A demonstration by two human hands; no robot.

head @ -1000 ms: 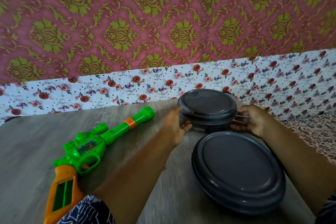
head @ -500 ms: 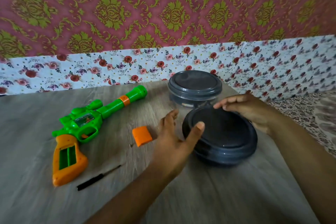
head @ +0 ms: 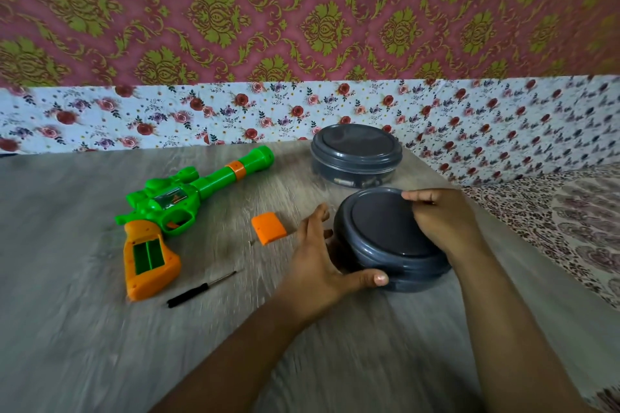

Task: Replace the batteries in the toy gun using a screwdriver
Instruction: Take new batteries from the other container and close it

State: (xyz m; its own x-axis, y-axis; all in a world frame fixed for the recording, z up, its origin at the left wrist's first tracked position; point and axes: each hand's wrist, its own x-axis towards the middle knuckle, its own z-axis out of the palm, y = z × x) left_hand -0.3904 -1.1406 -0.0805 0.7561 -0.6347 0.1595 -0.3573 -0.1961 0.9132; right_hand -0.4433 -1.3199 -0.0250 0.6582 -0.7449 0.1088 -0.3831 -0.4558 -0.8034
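A green toy gun (head: 188,198) with an orange grip lies on the wooden table (head: 84,329), its battery bay open and green inside. The orange battery cover (head: 268,228) rests to its right, a tiny screw beside it. A small black screwdriver (head: 201,288) lies below the gun. My left hand (head: 322,261) cups the left side of the near grey lidded container (head: 385,231), thumb against its front wall. My right hand (head: 439,218) grips the lid's right rim from above.
A second grey lidded container (head: 355,151) stands behind the near one, with batteries showing through its clear wall. A floral border runs along the table's far edge, and a patterned cloth (head: 570,221) lies off the table's right edge.
Both hands left the far container and closed on the near one. The view pulled back, bringing the battery cover and screwdriver into sight.
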